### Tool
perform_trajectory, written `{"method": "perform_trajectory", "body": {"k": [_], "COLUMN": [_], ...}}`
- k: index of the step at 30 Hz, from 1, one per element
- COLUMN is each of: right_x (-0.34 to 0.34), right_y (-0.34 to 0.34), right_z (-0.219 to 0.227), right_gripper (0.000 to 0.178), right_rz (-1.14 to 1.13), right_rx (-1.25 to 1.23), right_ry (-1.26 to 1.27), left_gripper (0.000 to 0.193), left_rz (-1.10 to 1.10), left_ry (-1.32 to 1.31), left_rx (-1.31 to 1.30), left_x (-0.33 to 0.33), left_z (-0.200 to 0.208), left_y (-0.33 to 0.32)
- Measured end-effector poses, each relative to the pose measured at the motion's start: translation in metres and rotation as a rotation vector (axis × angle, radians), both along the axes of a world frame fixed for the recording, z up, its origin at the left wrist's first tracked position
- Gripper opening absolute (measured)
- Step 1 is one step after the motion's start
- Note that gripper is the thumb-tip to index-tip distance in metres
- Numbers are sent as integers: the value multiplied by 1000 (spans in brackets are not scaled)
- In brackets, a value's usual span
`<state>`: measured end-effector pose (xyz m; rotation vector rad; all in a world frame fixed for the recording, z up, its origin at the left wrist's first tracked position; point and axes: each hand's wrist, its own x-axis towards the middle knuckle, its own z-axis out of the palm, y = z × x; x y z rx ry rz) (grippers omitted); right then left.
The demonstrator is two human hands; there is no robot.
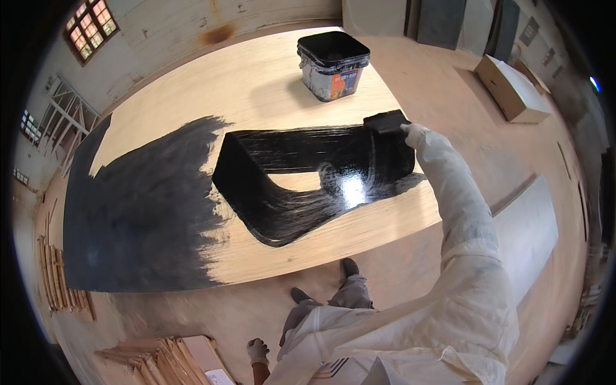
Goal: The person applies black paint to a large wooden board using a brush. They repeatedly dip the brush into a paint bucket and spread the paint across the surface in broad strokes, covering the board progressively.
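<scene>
Out at the far right of the board, my right hand (415, 135), in a pale glove, is closed around a wide flat brush (387, 122) coated in black. The brush touches wet black paint (247, 167) laid in a broad, glossy loop on a pale wooden board (301, 249). A patch of bare wood shows inside the loop. Matt black coating (141, 212) covers the board's left part, with a ragged edge. Low beside my body hangs my left hand (258, 351), gloved, its fingers curled in and nothing visible in them.
An open square bucket (333, 70), black-stained inside, stands on the board's far side. Beyond the right edge lie a cardboard box (511, 90) and a grey panel (529, 234). Stacked wooden pieces (167, 362) are near my left hand. Dark panels (441, 22) lean at the back.
</scene>
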<state>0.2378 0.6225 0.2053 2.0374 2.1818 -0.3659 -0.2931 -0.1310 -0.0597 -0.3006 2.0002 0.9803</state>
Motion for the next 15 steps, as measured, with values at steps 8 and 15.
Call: {"method": "perform_trajectory", "body": {"k": [8, 15], "right_x": [-4, -14], "right_y": [-219, -118], "right_z": [11, 16], "right_gripper": [59, 64], "right_rz": [-100, -28], "right_rx": [-46, -10], "right_ry": [-83, -30], "left_gripper": [10, 17], "left_rz": [-156, -282], "left_ry": [-166, -169], "left_rx": [-154, -107], "left_x": [-5, 8], "left_z": [-7, -9], "left_y": [-3, 42]}}
